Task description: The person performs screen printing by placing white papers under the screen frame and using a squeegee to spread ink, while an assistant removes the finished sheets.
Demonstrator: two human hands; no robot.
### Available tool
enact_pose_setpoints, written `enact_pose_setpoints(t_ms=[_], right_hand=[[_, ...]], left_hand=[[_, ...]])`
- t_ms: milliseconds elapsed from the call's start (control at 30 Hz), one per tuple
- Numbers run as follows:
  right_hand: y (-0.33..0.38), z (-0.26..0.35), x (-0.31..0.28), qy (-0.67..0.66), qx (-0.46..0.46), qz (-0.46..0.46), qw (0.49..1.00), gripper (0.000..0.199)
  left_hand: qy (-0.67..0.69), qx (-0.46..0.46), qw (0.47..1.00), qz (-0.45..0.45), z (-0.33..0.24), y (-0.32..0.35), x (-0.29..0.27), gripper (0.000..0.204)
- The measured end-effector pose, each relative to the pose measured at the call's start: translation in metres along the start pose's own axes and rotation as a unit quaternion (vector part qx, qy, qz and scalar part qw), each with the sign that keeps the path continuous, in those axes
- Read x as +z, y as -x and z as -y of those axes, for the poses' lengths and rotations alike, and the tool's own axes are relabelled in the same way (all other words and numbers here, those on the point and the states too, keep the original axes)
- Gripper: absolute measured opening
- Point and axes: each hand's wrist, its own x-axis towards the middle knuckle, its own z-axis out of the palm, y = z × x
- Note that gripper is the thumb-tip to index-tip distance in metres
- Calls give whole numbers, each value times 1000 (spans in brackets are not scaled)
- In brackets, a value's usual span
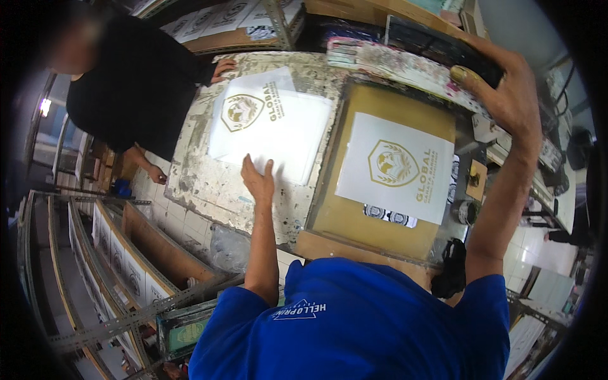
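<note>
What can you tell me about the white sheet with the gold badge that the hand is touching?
The white sheet is thin, like paper or film, printed with a gold shield emblem and gold lettering near one corner. It lies flat on the worn, paint-stained table. The person's left hand rests on its near edge; another person's hand is by its far corner.

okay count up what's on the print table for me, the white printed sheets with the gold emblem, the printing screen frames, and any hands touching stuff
White sheets with gold emblem: 2, one under the left hand at, one in the screen frame at
Screen frames: 1
Hands touching things: 3, counting the right hand and a co-worker's hand
Total: 6
</note>
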Motion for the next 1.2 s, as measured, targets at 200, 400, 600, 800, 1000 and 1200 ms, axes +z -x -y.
enact_pose_setpoints(t_ms=[200, 400, 600, 800, 1000, 1200], right_hand=[[-5, -6, 4, -48, -10, -10, 999, 55], [-5, -4, 3, -15, -38, -36, 998, 51], [-14, 9, -1, -11, -20, 3, 1000, 55], [-10, 15, -9, -50, 7, 18, 999, 53], [-9, 17, -9, -53, -15, 14, 998, 54], [-9, 19, -9, -23, -7, 5, 1000, 56]], left_hand=[[-237, -6, 971, 27, 61, -64, -31, 87], [-279, -89, 935, 202, 63, -92, -20, 84], [-220, -83, 966, 104, 97, -74, -3, 94], [19, 127, 991, -41, -27, 11, 32, 51], [9, 147, 978, 150, -128, 119, 70, 39], [104, 7, 967, 230, -159, 136, 69, 40]])
